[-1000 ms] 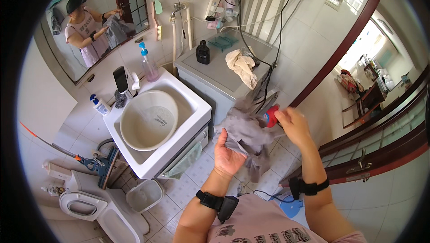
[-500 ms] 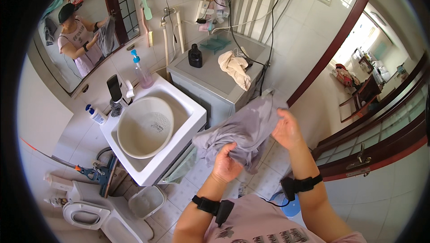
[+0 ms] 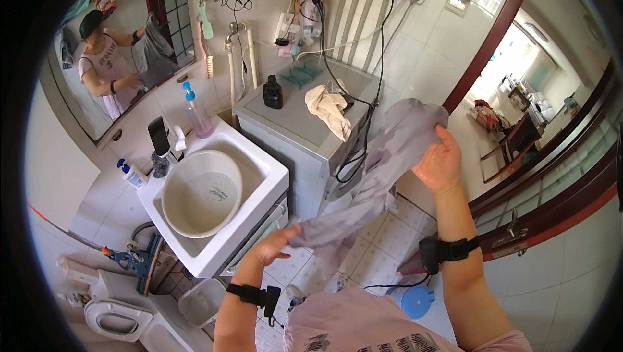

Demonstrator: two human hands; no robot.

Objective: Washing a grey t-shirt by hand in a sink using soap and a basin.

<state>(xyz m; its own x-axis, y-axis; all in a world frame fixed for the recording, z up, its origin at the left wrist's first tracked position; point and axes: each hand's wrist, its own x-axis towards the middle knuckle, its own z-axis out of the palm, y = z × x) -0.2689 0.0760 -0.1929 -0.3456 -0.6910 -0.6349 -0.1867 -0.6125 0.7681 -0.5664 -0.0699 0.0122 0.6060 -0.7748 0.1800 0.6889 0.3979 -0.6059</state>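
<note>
A limp grey garment point(image 3: 379, 173) is stretched on a slant in front of me, its darker patches looking damp. My right hand point(image 3: 440, 162) grips its upper end, high on the right near the door frame. Lower down, my left hand point(image 3: 272, 247) pinches the other end, beside the sink's front corner. Folds of the cloth sag between the two hands and hang over the tiled floor. Some fingertips are hidden behind the fabric. The mirror point(image 3: 120, 60) shows the garment spread out too.
To the left, a white sink point(image 3: 263, 190) holds a pale basin point(image 3: 202, 194) with some water. Behind, a grey-topped appliance point(image 3: 292, 121) carries a black bottle point(image 3: 272, 92) and a cream cloth point(image 3: 329, 112). A dark cable point(image 3: 366, 138) hangs beside it. A blue-lidded bucket point(image 3: 415, 301) stands near me.
The bunched garment has been drawn out lengthwise. My right hand has moved up and right, my left hand down and left.
</note>
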